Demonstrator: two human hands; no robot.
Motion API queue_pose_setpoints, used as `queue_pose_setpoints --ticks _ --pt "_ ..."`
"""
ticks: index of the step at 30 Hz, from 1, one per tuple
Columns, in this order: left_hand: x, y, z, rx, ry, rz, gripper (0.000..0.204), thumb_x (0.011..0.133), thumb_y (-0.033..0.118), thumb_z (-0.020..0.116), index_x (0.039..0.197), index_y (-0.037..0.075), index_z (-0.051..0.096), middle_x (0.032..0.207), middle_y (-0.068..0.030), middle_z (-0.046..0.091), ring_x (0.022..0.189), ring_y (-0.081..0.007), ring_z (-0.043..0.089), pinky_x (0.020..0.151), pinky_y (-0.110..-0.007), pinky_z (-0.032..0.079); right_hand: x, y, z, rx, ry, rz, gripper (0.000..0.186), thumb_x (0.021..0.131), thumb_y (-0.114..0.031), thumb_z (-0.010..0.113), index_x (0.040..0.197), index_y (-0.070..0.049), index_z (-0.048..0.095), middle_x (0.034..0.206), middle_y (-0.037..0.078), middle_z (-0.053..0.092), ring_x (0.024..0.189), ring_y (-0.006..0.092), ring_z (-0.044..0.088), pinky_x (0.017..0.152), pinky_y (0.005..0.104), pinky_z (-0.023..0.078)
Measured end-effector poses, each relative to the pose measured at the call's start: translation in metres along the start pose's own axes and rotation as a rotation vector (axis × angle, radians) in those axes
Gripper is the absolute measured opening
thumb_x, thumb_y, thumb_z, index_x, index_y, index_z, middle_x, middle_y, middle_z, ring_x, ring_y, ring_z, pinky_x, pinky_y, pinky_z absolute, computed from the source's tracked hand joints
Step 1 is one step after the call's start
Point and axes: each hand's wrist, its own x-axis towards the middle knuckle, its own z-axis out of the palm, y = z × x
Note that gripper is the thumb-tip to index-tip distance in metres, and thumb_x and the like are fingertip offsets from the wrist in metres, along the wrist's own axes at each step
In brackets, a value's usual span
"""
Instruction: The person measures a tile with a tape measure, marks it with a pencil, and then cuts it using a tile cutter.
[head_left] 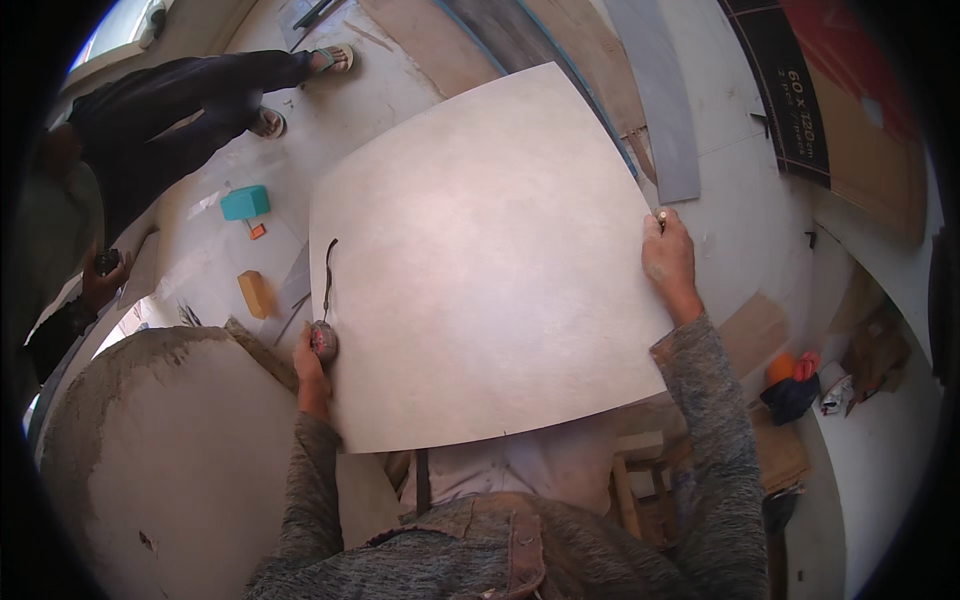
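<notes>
I hold a large pale beige square tile (490, 260) flat in front of me, above the floor. My left hand (312, 365) grips its left edge and also holds a small round tape measure (323, 340) with a dark strap lying on the tile. My right hand (670, 262) grips the tile's right edge, with a small object that looks like a pencil between the fingers.
Another person in dark trousers and sandals (180, 110) stands at the upper left. A teal box (245, 202) and an orange block (255, 293) lie on the dusty floor. A mortar-smeared surface (150, 440) lies lower left. Grey planks (665, 100) and a cardboard box (850, 110) lie upper right.
</notes>
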Motion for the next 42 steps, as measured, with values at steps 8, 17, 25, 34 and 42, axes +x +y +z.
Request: queue_pose_setpoints --ticks 8,17,25,34,42 --pt "0.050 0.057 -0.019 -0.025 0.053 0.037 0.051 0.097 0.047 0.057 0.124 0.003 0.060 0.117 -0.0076 0.062 0.108 -0.0198 0.059 0.099 -0.035 0.044 0.027 -0.086 0.035 0.027 0.011 -0.067 0.029 0.100 -0.026 0.049 0.107 -0.001 0.060 0.099 0.022 0.068 0.095 0.0400 0.066 0.084 0.0469 0.049" --pt "0.115 0.124 -0.020 -0.111 0.102 0.126 0.046 0.098 0.044 0.058 0.111 0.000 0.065 0.103 -0.0054 0.064 0.092 -0.0160 0.061 0.089 -0.032 0.048 0.086 -0.179 0.081 0.013 -0.009 -0.144 0.030 0.100 -0.027 0.050 0.111 -0.001 0.060 0.102 0.023 0.068 0.098 0.0398 0.066 0.086 0.0470 0.049" --pt "0.214 0.195 -0.025 -0.128 0.146 0.129 0.053 0.099 0.046 0.056 0.121 -0.002 0.063 0.112 -0.0061 0.064 0.102 -0.0165 0.060 0.096 -0.031 0.045 0.159 -0.268 0.132 0.037 0.013 -0.210 0.029 0.100 -0.025 0.050 0.111 0.000 0.061 0.099 0.024 0.068 0.097 0.0400 0.066 0.085 0.0478 0.049" --pt "0.352 0.255 0.029 -0.228 0.047 0.174 0.047 0.102 0.044 0.052 0.116 0.000 0.064 0.111 -0.0069 0.066 0.102 -0.0174 0.062 0.097 -0.033 0.047 0.253 -0.324 0.219 0.135 0.111 -0.224 0.029 0.100 -0.022 0.052 0.110 0.002 0.064 0.094 0.017 0.069 0.087 0.0276 0.068 0.082 0.0395 0.051" --pt "0.460 0.249 0.082 -0.266 0.001 0.357 0.038 0.102 0.039 0.054 0.109 0.003 0.065 0.105 -0.0035 0.065 0.094 -0.0120 0.061 0.089 -0.029 0.049 0.318 -0.321 0.292 0.215 0.230 -0.304 0.028 0.098 -0.020 0.053 0.110 0.003 0.065 0.095 0.019 0.070 0.088 0.0291 0.068 0.082 0.0400 0.051"
